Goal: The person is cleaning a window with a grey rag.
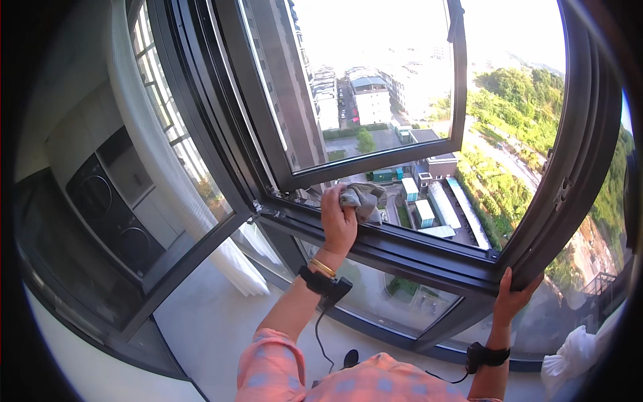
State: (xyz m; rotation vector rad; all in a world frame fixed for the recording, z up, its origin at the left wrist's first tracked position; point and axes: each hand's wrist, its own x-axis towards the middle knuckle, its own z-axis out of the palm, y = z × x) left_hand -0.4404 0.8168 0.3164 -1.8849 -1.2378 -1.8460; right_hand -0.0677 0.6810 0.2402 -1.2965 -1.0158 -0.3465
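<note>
My left hand (338, 221) grips a crumpled grey cloth (364, 198) over the lower rail of the dark metal window frame (432, 251). The cloth hangs at the outer side of that rail, below the bottom edge of an outward-opened window sash (377, 163). My right hand (515, 299) holds the frame near its lower right corner, the thumb on the near face and the fingers partly hidden around the post. A metal hinge (269, 210) sits at the frame's lower left corner, left of the cloth.
An inward-opened glazed sash (186, 266) stands to my left. White curtains (241, 266) hang behind it, and a knotted white curtain (575, 352) is at lower right. Fixed lower panes (402, 296) run beneath the rail. Outside, buildings lie far below. A cable (320, 336) trails from my left wrist device.
</note>
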